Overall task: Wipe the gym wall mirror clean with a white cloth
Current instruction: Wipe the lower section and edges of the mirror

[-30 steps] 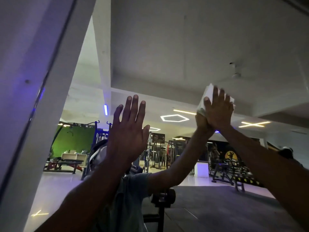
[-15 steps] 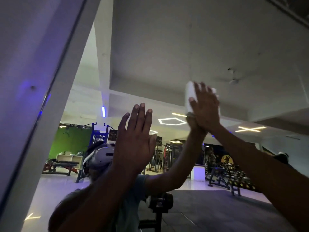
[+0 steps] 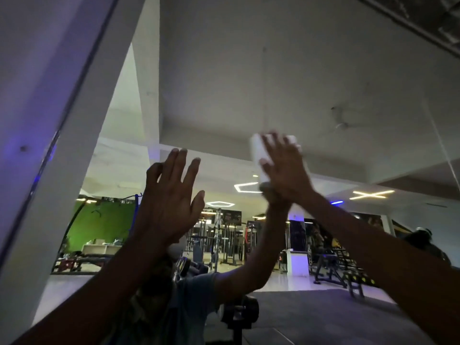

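The wall mirror [image 3: 249,83] fills most of the view and reflects the gym ceiling and floor. My right hand [image 3: 283,168] is raised high and presses a folded white cloth [image 3: 256,155] flat against the glass, fingers spread over it; the cloth's left edge and top show past the fingers. Its reflection meets my hand at the wrist. My left hand [image 3: 171,200] is raised beside it, lower and to the left, fingers apart, palm toward the mirror, holding nothing. Whether it touches the glass I cannot tell.
The mirror's white frame and wall [image 3: 49,120] run diagonally up the left side. A vertical seam [image 3: 440,135] crosses the glass at right. Reflected are weight machines [image 3: 224,240], a bench [image 3: 331,267] and my own body [image 3: 189,302].
My right hand has slid the cloth leftward along the mirror and a little lower. My left hand has shifted slightly right, with the fingers spread wider.
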